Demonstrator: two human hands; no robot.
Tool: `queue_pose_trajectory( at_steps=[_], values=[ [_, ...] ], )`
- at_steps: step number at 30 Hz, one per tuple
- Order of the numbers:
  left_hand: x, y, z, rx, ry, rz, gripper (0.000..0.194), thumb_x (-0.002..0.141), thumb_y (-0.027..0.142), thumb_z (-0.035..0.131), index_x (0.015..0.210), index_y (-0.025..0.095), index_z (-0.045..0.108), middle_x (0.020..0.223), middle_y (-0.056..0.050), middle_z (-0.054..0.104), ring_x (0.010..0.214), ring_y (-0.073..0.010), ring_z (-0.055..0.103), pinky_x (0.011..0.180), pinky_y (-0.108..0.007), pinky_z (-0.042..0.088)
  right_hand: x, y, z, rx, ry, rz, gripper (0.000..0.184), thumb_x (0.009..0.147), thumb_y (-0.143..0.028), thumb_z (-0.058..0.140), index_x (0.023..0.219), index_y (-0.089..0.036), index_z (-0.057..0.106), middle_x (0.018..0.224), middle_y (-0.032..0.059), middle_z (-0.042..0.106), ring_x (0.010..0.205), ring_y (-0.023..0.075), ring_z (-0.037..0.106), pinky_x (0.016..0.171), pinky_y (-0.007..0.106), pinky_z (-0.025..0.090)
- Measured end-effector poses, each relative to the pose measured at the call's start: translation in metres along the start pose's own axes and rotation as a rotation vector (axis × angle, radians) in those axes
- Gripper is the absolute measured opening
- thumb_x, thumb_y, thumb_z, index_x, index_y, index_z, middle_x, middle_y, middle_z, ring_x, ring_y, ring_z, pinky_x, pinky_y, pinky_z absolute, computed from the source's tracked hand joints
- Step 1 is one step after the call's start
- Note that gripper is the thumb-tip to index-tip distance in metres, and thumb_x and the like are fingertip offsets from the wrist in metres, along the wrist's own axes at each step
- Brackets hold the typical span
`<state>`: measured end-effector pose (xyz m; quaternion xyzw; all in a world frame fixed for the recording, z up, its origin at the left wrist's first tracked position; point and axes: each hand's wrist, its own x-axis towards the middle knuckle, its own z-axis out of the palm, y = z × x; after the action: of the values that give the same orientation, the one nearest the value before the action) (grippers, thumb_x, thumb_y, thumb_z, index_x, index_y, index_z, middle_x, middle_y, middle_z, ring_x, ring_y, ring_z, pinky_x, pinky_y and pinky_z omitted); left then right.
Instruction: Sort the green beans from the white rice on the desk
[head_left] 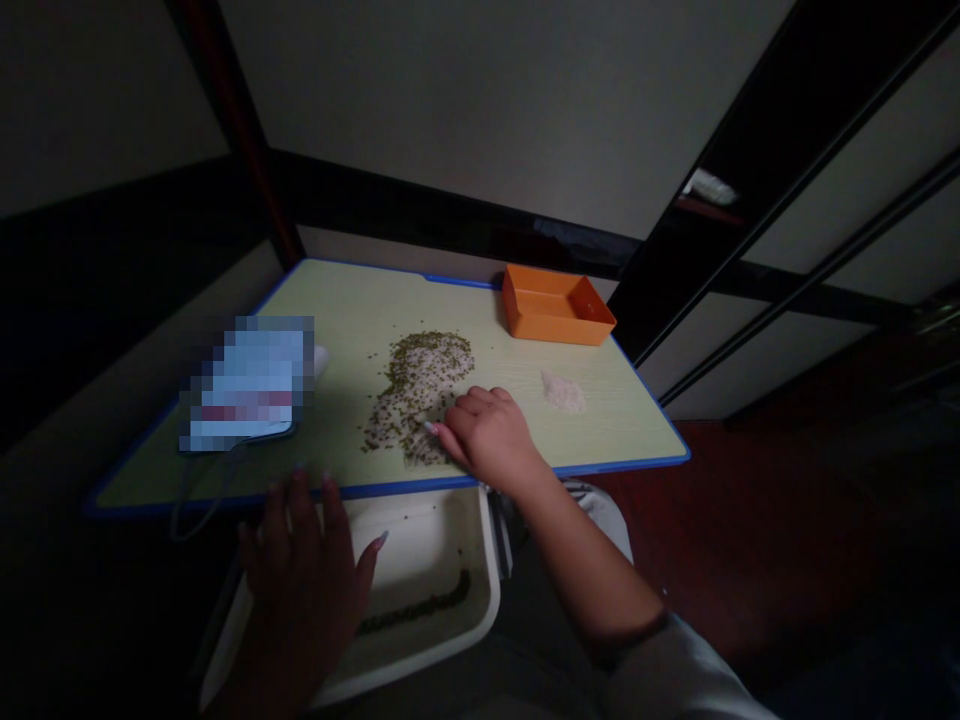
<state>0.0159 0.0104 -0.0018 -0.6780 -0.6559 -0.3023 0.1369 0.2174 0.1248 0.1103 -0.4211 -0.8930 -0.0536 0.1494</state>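
Observation:
A mixed heap of green beans and white rice (420, 385) is spread over the middle of a pale green table (352, 310) with a blue rim. My right hand (484, 435) rests on the near edge of that heap, fingers curled and pinched at the grains; what they hold is too small to see. My left hand (307, 560) lies below the table's front edge on a white tray (442, 545), gripping its left side. A thin row of green beans (416, 610) lies in the tray. A small pile of white rice (564, 392) sits to the right.
An orange box (556, 305) stands at the table's far right corner. A blurred-out phone-like object (247, 385) lies at the left with a cable hanging over the edge. Dark frames and a wall stand behind; the floor to the right is dark red.

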Motion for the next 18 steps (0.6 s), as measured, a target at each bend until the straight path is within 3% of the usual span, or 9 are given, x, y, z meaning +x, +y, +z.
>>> queue_pose_trajectory(
  at_steps=[12,18],
  values=[
    [0.0002,-0.0069,-0.0038,0.006,-0.059,0.037,0.099,0.086,0.037,0.065,0.160,0.022,0.001,0.167,-0.029,0.023,0.159,-0.0416,0.013,0.120,-0.079,0.026,0.0016,-0.0019,0.0088,-0.081,0.084,0.025,0.047,0.105,-0.050,0.048,0.083,-0.017,0.073,0.082,0.0113,0.072,0.086,0.0242,0.057,0.072,0.036,0.029],
    [0.0006,-0.0034,-0.0032,0.019,-0.034,0.032,0.096,0.087,0.035,0.064,0.160,0.019,0.003,0.166,-0.030,0.024,0.160,-0.0387,0.009,0.122,-0.078,0.024,0.0001,0.0015,0.0107,-0.074,0.124,0.012,0.052,0.103,-0.059,0.048,0.082,-0.018,0.072,0.081,0.0102,0.071,0.084,0.0232,0.056,0.072,0.035,0.030]
  ],
)
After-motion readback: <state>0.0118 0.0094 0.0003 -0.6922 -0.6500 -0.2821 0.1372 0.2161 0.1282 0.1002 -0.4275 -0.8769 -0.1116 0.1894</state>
